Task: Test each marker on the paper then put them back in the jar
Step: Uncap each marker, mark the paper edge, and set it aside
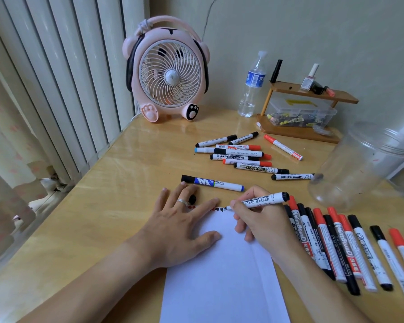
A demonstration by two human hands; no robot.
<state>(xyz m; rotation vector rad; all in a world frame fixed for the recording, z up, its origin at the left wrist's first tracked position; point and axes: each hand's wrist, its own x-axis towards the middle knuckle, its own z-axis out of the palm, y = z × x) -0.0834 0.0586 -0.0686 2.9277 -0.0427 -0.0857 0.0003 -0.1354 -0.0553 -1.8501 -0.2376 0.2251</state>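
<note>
A white sheet of paper (222, 271) lies on the wooden table, with small red and black marks along its far edge. My left hand (182, 227) presses flat on the paper's left corner, fingers spread. My right hand (264, 222) grips a black whiteboard marker (264, 200), its tip touching the paper's top edge. A black cap (192, 198) lies between my left fingers. The clear plastic jar (357, 169) lies tilted on its side at the right. Several markers (238, 155) are scattered beyond the paper, and several more (336, 243) lie in a row beside my right hand.
A pink desk fan (168, 71) stands at the back of the table (117, 183). A water bottle (252, 87) and a wooden shelf (301, 113) with a plastic box and small bottles stand at the back right. A radiator and curtain lie to the left.
</note>
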